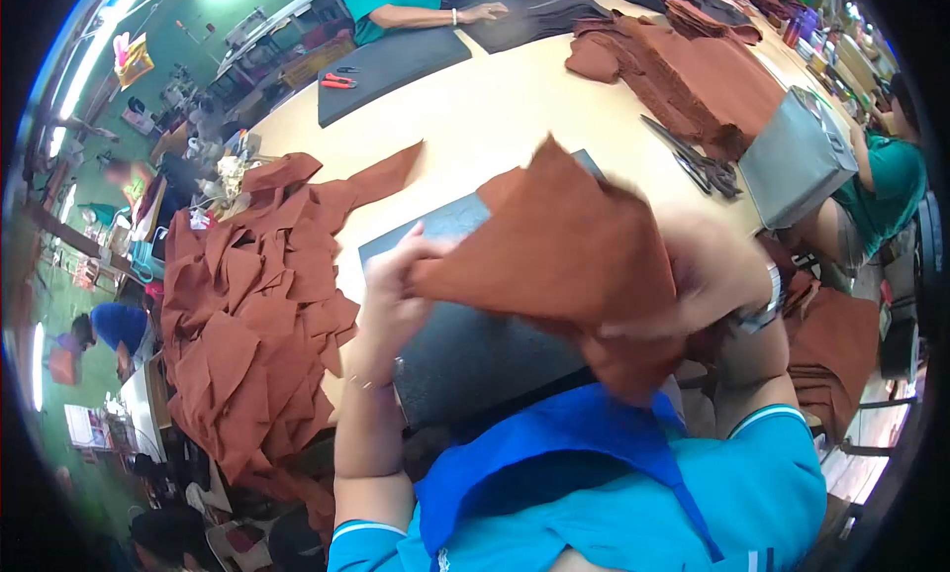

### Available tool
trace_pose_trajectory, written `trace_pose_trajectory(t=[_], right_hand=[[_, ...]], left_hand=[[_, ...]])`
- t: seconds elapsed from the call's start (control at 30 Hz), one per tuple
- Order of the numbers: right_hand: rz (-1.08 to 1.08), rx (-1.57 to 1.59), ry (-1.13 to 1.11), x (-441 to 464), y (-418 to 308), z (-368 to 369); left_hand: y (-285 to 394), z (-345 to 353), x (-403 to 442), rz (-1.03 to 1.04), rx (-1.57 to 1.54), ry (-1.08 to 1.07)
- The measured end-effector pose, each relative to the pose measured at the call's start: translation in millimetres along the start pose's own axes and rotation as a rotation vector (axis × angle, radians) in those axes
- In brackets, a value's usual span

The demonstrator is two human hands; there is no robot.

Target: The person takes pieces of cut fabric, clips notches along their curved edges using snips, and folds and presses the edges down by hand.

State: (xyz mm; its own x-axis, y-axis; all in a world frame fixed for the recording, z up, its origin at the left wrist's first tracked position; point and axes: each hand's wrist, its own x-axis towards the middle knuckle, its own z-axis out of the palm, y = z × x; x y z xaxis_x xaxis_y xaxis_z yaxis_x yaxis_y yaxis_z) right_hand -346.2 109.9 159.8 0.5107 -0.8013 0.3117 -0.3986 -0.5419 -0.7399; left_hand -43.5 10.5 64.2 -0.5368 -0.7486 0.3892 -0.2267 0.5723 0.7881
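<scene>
Both my hands hold up a piece of reddish-brown fabric [564, 240] in front of my chest. My left hand [401, 275] pinches its left corner between thumb and fingers. Blurred by motion, my right hand [683, 285] grips the right side, its fingers partly over the cloth. Beneath the fabric lies a dark flat board [465, 359] at the table's near edge. A large heap of brown fabric pieces [247, 325] is just left of my left hand.
Red-handled snips [339, 80] rest on a dark pad [396, 65]. Large scissors [683, 156] lie near stacked brown cloth [708, 72] and a grey box [797, 161]. A co-worker's hand [485, 13] touches dark fabric across the table [495, 87]. Another person sits at right.
</scene>
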Motion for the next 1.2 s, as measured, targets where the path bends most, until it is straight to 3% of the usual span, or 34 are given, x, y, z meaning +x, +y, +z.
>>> trace_pose_trajectory(t=[0.03, 0.13, 0.2, 0.23, 0.27, 0.33, 0.4, 0.47, 0.5, 0.57, 0.6, 0.63, 0.7, 0.77, 0.87, 0.93, 1.03, 1.13, 1.2], right_hand=[[-0.064, -0.021, 0.026, 3, -2, -14], [-0.112, -0.137, 0.007, 20, 20, -60], [-0.05, -0.388, 0.312, 59, 60, -81], [-0.093, -0.369, 0.474, 79, 64, -78], [-0.141, -0.348, 0.639, 93, 71, -78], [-0.148, -0.453, 0.721, 101, 131, -93], [0.04, -0.409, 0.683, 72, 183, -91], [0.409, -0.784, 0.422, 19, 260, -100], [0.756, -0.906, 0.275, -2, 262, -88], [0.932, -1.007, 0.19, -58, 305, -67], [0.933, -1.063, 0.184, -76, 307, -55], [1.014, -0.928, 0.199, -88, 309, -48], [0.837, -1.026, 0.31, -107, 309, -35], [0.593, -1.14, 0.494, -124, 315, -28], [0.64, -1.15, 0.51, -141, 323, -36], [0.637, -1.135, 0.442, -145, 329, -41], [0.759, -1.13, 0.358, -139, 321, -46], [0.89, -0.736, 0.758, -117, 297, -48], [0.713, -0.613, 0.91, -110, 301, -51]], left_hand=[[12, -12, -12, -0.094, -0.095, 0.135], [28, -49, -34, -0.175, -0.377, 0.116], [52, -44, -15, -0.354, -0.397, 0.25], [41, -45, -5, -0.431, -0.355, 0.264], [20, -48, 4, -0.547, -0.347, 0.31], [-40, -51, 5, -0.701, -0.272, 0.304], [-96, -43, -16, -0.74, -0.349, 0.256], [-156, -38, -47, -0.797, -0.269, 0.303], [-155, -34, -59, -0.772, -0.372, 0.295], [-118, -16, -64, -0.822, -0.475, 0.302], [-100, -15, -65, -0.796, -0.392, 0.188], [-87, -16, -65, -0.77, -0.309, 0.072], [-89, -14, -69, -0.822, -0.159, -0.089], [-82, 1, -70, -0.781, -0.461, 0.073], [-81, 23, -67, -0.785, -0.993, 0.282], [-80, 30, -67, -0.812, -1.172, 0.324], [-78, 32, -70, -0.83, -1.046, 0.257], [-70, 37, -69, -0.779, -0.864, 0.182], [-60, 42, -67, -0.747, -0.772, 0.163]])
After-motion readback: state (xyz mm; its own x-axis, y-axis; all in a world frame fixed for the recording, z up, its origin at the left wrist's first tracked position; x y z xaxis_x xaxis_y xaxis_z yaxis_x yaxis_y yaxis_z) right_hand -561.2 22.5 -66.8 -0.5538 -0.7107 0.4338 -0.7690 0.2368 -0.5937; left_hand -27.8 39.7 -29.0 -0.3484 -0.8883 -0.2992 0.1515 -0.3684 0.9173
